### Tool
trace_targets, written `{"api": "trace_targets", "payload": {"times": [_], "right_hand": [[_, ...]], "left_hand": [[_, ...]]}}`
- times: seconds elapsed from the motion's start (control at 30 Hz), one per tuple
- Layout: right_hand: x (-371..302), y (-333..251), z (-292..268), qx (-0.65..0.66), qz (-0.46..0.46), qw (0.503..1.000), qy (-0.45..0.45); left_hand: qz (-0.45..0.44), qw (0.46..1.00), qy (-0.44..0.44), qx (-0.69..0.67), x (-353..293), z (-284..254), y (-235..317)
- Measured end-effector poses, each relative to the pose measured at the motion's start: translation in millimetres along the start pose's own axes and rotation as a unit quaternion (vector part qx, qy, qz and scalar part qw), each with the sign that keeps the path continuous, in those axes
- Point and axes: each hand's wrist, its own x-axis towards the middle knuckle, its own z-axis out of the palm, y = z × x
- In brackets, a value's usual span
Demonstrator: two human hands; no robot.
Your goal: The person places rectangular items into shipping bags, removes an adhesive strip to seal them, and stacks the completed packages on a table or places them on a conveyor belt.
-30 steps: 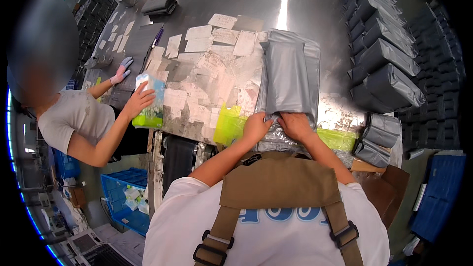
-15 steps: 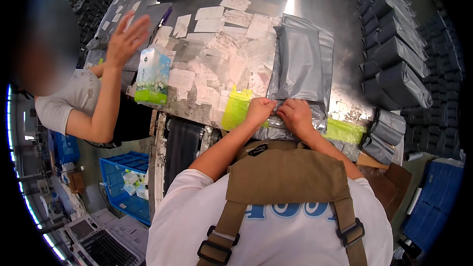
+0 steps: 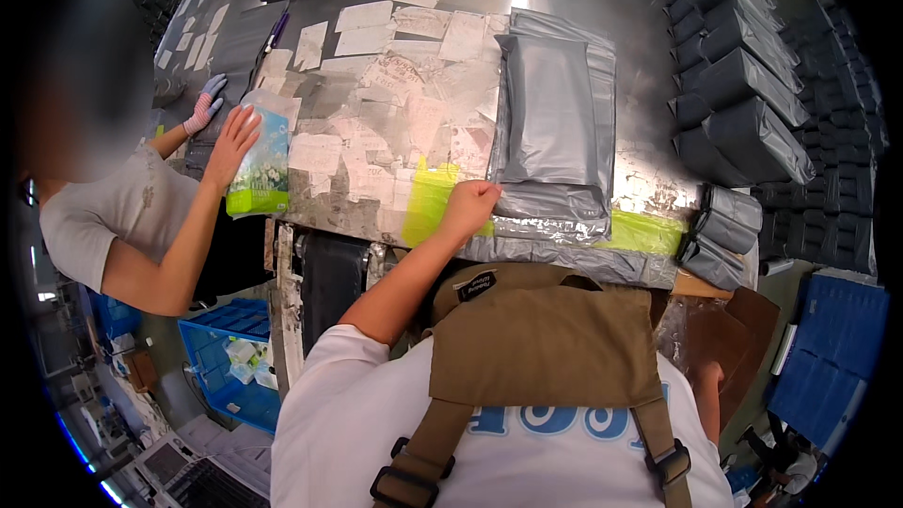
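Note:
My left hand (image 3: 470,208) is closed, with thumb and fingertips pinched together at the lower left edge of a grey plastic mailing bag (image 3: 547,113). The bag lies on other grey bags at the table's near side, its lower end folded into a shiny crease. Low at my right side, my right forearm (image 3: 711,404) shows beside the shirt, close to a brown cardboard piece (image 3: 743,339). That hand's fingers cannot be made out. Yellow-green tape (image 3: 435,198) lies under my left wrist.
Grey bag bundles (image 3: 738,136) stand in a row at right, with rolled grey bags (image 3: 726,226) nearer. At left, a co-worker's bare hand touches a green-and-blue tissue pack (image 3: 261,165); their other hand is gloved. A blue crate (image 3: 221,357) sits below.
My right hand has left the bag and dropped to my right side. My left hand stays at the bag's edge. The co-worker's raised hand has come down onto the tissue pack.

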Motion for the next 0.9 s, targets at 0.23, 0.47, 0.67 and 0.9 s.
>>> {"api": "trace_targets", "payload": {"times": [0.23, 0.47, 0.67, 0.9], "right_hand": [[73, -193, -262, 0.108, -0.333, 0.821, 0.45], [168, -263, -304, -0.032, -0.615, 0.711, 0.339], [184, -261, -305, 0.15, -0.608, 0.723, 0.291], [231, -276, -263, 0.664, -0.332, 0.642, 0.191]], "left_hand": [[0.573, 0.701, 0.034, 0.422, -19, -32, 46], [0.636, 0.6, -0.079, 0.479, 27, -42, 50], [0.568, 0.732, -0.075, 0.368, 26, -32, 42], [0.34, 0.929, -0.027, 0.144, 38, -19, 59]]}}
